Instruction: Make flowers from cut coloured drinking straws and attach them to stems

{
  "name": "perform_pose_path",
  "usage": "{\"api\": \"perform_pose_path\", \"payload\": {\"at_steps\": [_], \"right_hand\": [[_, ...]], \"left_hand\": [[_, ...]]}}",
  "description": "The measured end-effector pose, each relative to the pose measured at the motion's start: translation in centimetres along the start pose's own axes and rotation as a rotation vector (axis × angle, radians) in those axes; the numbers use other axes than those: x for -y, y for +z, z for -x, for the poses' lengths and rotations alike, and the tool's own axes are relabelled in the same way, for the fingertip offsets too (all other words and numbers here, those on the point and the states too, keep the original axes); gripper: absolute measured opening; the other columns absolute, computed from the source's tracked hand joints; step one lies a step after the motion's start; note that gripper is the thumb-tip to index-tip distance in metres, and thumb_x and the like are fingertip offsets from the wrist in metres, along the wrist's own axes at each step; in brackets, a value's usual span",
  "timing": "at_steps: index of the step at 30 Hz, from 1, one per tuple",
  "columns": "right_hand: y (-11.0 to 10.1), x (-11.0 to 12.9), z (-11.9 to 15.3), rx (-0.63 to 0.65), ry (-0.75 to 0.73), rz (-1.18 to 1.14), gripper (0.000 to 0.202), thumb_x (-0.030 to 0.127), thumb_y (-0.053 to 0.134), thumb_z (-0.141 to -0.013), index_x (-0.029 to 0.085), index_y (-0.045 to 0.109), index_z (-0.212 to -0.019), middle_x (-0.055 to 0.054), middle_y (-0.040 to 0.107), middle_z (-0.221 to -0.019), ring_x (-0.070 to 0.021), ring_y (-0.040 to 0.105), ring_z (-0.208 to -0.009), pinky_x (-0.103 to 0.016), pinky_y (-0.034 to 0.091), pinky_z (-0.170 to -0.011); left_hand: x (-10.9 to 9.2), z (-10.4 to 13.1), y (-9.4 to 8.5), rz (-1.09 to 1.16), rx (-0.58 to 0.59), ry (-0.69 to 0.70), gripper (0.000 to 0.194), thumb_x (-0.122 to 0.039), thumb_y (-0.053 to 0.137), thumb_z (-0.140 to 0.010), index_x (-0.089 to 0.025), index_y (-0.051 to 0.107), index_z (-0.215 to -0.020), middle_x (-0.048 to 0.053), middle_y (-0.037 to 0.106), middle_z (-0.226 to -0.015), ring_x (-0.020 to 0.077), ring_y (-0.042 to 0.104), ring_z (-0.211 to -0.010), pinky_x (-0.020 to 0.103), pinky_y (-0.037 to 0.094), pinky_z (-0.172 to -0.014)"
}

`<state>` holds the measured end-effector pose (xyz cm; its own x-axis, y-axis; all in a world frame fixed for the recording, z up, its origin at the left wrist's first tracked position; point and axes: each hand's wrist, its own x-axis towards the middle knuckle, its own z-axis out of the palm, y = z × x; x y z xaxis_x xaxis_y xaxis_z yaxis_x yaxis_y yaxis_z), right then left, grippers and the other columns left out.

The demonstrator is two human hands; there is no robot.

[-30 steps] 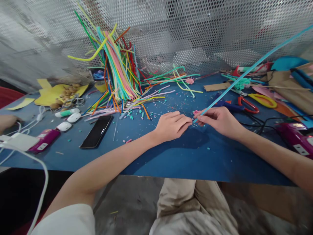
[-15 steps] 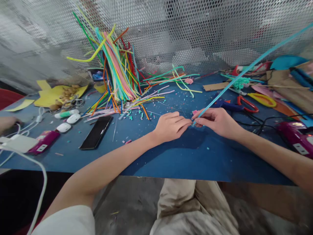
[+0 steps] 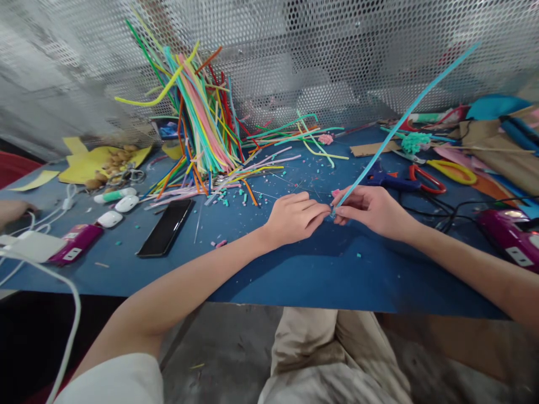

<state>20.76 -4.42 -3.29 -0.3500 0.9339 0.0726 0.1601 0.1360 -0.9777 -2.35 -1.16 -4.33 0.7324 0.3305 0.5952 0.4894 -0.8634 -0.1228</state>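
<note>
A light blue pipe cleaner (image 3: 406, 128) rises from my fingers toward the upper right, its far end free in the air. Thumb and fingers of my right hand (image 3: 370, 210) pinch it near its lower end. Close against those fingertips, my left hand (image 3: 295, 217) is curled, with thumb and forefinger closed on the same lower end. A small bluish tip shows between the two hands; its exact shape is hidden. Just behind my right fingertips is a small pink piece (image 3: 336, 193).
A bundle of coloured pipe cleaners (image 3: 202, 118) stands before a perforated metal panel (image 3: 337, 50). A black phone (image 3: 166, 229) lies left. To the right are a blue glue gun (image 3: 389, 178), scissors (image 3: 427, 179) and a purple power strip (image 3: 509, 238). Another person's hand (image 3: 14, 212) is far left.
The free end of the pipe cleaner has come in from the right edge, and the strand now stands steeper. Both hands stay almost in place.
</note>
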Motion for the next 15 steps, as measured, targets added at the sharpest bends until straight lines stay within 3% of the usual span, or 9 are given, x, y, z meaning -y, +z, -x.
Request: {"api": "perform_pose_path", "payload": {"at_steps": [7,15], "right_hand": [[-0.12,-0.49,-0.23,-0.001,-0.005,-0.010,0.032,0.041,0.075,-0.081,0.019,0.067,-0.103,-0.004,0.073,-0.080,-0.0202,0.071,-0.073,-0.038,0.060,-0.073],[0.11,-0.19,-0.25,-0.024,0.015,-0.045,0.031,0.036,0.074,-0.082,0.019,0.065,-0.106,-0.004,0.073,-0.087,-0.0175,0.069,-0.072,-0.035,0.058,-0.070]], "left_hand": [[0.08,0.03,-0.09,-0.057,-0.021,-0.013,0.019,-0.034,0.052,-0.100,-0.026,0.068,-0.108,-0.002,0.075,-0.086,0.0135,0.059,-0.075,0.030,0.040,-0.067],[0.18,-0.09,-0.52,-0.105,-0.045,0.064,0.014,-0.029,0.057,-0.097,-0.028,0.067,-0.107,-0.006,0.076,-0.097,0.0127,0.056,-0.076,0.031,0.037,-0.065]]}}
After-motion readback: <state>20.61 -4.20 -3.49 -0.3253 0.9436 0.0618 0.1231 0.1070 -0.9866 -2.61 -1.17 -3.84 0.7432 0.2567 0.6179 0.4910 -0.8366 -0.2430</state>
